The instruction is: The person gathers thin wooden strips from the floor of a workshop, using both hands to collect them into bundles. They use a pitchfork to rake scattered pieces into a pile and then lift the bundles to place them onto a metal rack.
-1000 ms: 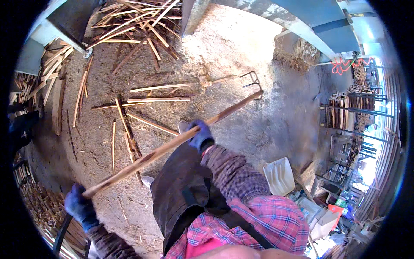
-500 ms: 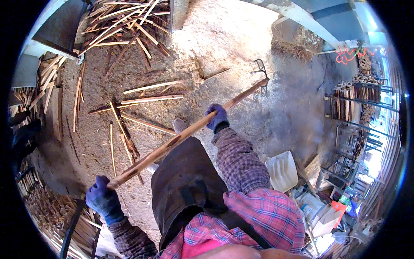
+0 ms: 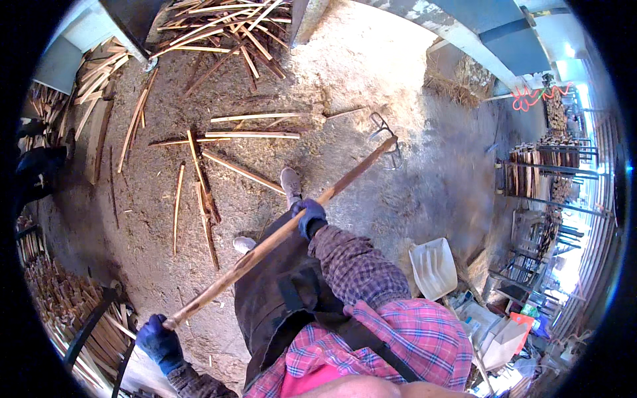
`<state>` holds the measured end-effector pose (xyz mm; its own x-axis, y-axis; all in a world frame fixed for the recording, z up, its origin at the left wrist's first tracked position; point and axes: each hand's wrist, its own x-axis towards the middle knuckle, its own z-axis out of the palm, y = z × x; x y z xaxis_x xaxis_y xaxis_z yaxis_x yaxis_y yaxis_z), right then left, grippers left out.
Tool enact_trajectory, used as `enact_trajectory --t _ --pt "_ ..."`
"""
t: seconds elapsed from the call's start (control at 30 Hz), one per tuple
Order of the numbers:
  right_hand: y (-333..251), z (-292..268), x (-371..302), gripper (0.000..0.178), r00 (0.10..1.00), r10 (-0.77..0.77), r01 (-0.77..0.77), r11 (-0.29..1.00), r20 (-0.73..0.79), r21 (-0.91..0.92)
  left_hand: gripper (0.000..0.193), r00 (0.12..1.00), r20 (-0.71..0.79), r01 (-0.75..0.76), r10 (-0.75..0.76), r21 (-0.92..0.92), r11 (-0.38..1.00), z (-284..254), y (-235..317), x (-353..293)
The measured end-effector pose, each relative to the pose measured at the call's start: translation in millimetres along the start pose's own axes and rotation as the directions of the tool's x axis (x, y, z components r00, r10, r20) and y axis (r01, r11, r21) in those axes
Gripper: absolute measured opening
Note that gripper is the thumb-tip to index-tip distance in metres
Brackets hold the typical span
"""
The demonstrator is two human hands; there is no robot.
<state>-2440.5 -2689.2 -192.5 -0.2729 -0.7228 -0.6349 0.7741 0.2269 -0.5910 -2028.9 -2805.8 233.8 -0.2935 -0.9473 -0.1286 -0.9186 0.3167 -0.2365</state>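
Observation:
Both my hands, in purple-blue gloves, grip a long-handled rake (image 3: pixel 267 244) with a wooden shaft. At the shaft's near end, low on the left, is my left hand (image 3: pixel 160 340), closed round it. Farther up, before my dark apron, my right hand (image 3: pixel 310 216) wraps the shaft. The dark metal tined head (image 3: pixel 385 140) at the far end is at the dusty floor, beyond my shoe. Several thin wood strips (image 3: pixel 252 135) lie scattered on the floor left of the head, apart from it.
A heap of wood strips (image 3: pixel 232 33) lies at the back left. More stand in a rack (image 3: pixel 79 315) at the lower left. A white scoop-shaped container (image 3: pixel 433 268) sits to my right near boxes and clutter. Shelves of stacked wood (image 3: pixel 541 166) line the right side.
The rake has come nearer, its head moving left and down in the view. My right hand has drawn back toward my body, and my left hand has lowered slightly.

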Motion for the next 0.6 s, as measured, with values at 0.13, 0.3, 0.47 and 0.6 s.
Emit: enact_trajectory --t 0.13,0.3,0.47,0.6 --pt "19.9 -22.7 -12.6 0.018 0.911 -0.016 -0.185 0.878 0.413 0.442 0.013 1.000 -0.005 0.004 -0.005 -0.055 0.998 30.7 -28.6 -15.9" --pt "-93.0 114.7 -49.4 0.017 0.954 -0.294 0.120 0.535 -0.051 -0.836 0.012 0.999 -0.033 0.039 -0.039 -0.012 0.999 15.8 -15.0 -5.5" --pt "-122.4 47.1 26.4 0.026 0.892 -0.296 -0.004 0.751 -0.342 -0.660 0.007 0.996 0.086 0.014 -0.006 -0.098 0.995 39.1 56.7 22.4" --pt "-131.9 41.5 34.8 0.023 0.882 -0.133 -0.096 0.888 -0.452 -0.450 0.009 0.975 0.222 -0.009 0.022 -0.060 0.998 38.3 67.5 21.3"
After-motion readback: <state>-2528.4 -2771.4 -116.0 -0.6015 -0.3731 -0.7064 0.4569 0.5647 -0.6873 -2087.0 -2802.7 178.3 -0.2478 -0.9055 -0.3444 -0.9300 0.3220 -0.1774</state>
